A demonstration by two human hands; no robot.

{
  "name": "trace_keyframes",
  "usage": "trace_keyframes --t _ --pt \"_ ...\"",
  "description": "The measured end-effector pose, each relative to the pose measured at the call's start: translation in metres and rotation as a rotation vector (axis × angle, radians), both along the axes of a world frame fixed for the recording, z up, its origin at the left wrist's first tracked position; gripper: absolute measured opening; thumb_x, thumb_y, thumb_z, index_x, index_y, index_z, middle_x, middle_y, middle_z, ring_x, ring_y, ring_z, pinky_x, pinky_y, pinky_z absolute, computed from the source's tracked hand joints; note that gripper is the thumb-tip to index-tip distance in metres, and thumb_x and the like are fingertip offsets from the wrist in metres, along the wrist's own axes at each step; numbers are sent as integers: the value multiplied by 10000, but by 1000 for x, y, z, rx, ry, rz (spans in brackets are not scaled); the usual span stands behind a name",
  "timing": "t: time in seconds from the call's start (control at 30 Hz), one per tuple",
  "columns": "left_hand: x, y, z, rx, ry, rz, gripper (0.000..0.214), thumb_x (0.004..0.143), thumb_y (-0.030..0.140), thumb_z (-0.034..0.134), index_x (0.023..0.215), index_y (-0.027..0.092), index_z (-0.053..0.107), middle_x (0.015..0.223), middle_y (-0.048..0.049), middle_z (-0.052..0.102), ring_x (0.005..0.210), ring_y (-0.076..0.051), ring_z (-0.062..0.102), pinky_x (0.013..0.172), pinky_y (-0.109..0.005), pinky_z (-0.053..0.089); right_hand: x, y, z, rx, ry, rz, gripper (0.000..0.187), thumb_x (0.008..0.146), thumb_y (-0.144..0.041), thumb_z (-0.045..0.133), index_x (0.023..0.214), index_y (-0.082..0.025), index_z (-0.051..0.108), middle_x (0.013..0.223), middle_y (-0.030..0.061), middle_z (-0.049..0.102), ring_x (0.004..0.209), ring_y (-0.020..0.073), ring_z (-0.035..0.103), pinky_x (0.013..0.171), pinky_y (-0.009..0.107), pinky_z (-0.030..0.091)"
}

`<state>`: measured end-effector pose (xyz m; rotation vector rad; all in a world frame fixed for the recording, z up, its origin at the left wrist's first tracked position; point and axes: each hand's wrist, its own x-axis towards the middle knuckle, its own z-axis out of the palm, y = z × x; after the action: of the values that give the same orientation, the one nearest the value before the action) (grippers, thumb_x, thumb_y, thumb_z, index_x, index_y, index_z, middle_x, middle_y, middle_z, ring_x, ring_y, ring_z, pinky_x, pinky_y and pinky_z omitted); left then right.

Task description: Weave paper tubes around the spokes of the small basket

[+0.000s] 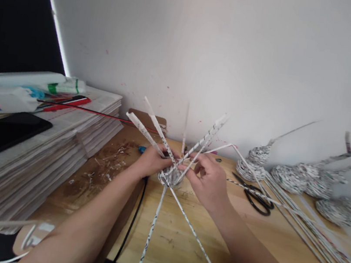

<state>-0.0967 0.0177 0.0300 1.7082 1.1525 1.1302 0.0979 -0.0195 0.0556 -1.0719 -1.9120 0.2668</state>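
Observation:
A small woven piece of rolled newspaper tubes is between my hands above the wooden table, its stakes fanning out upward and toward me. From the left, my left hand grips the woven piece near its rim, with the fingertips partly behind the stakes. On the other side my right hand pinches a paper tube at the rim with thumb and forefinger. A bent paper tube rises behind the right hand and folds down to the right.
Black scissors and long paper tubes lie right. Woven gourd-like paper pieces line the wall. Stacked newspapers on the left carry a dark phone-like slab. A black cable crosses the table.

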Motion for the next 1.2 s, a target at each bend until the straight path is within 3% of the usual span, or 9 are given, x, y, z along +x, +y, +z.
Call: trace_keyframes --t 0.23,0.33,0.4,0.53,0.7,0.8,0.93,1.13,1.2 --pt "2 -4 7 22 -55 99 195 697 283 731 834 146 752 808 -57 768 747 -195 701 693 -281 552 4 -7 -20 -129 -34 -12 159 913 -232 570 1004 -208 698 869 43 735 736 177 664 689 290 512" --pt "3 -6 10 18 -61 107 188 699 282 731 827 145 738 820 -57 770 738 -189 698 685 -276 554 6 0 -28 -283 140 -9 200 906 -319 590 1042 -202 679 945 69 738 740 183 672 628 292 532" --pt "3 -6 11 11 -54 100 198 697 278 734 840 141 736 834 -59 773 733 -185 696 692 -278 556 9 7 -28 -401 334 31 381 869 -364 640 1215 -206 612 1079 92 719 772 181 686 607 290 554" --pt "3 -7 12 10 -36 85 205 694 272 744 850 140 737 818 -55 771 734 -189 697 685 -281 556 23 19 -9 -476 694 83 727 763 -418 762 1401 -256 452 1159 74 666 823 182 702 563 257 554" --pt "3 -6 8 -1 -64 42 201 703 297 754 830 143 734 849 -66 773 759 -196 701 687 -281 550 50 21 35 -327 961 8 592 714 -397 811 1249 -284 585 1045 21 673 710 142 684 496 216 496" --pt "4 -5 5 -12 -106 28 238 684 314 772 841 141 726 875 -75 774 744 -190 696 683 -281 546 64 21 47 -221 1015 -89 424 760 -433 760 1131 -265 642 958 14 671 665 134 677 458 203 466" --pt "9 -5 1 -35 -143 31 226 679 299 758 831 138 716 856 -73 769 740 -191 698 675 -278 545 69 22 26 -285 1050 -130 434 772 -565 714 1041 -229 657 943 23 685 638 128 660 442 205 457" --pt "24 -6 -11 -59 -103 43 172 677 274 730 797 150 731 817 -55 763 771 -205 706 707 -293 556 45 11 -33 -893 706 49 469 705 -605 766 822 -157 690 726 39 684 550 123 627 408 181 394" --pt "28 -6 -16 -69 -103 60 173 671 275 739 792 151 735 817 -56 764 780 -209 708 737 -306 562 36 6 -44 -951 608 109 453 694 -591 769 758 -150 687 658 21 658 499 109 587 383 177 360"
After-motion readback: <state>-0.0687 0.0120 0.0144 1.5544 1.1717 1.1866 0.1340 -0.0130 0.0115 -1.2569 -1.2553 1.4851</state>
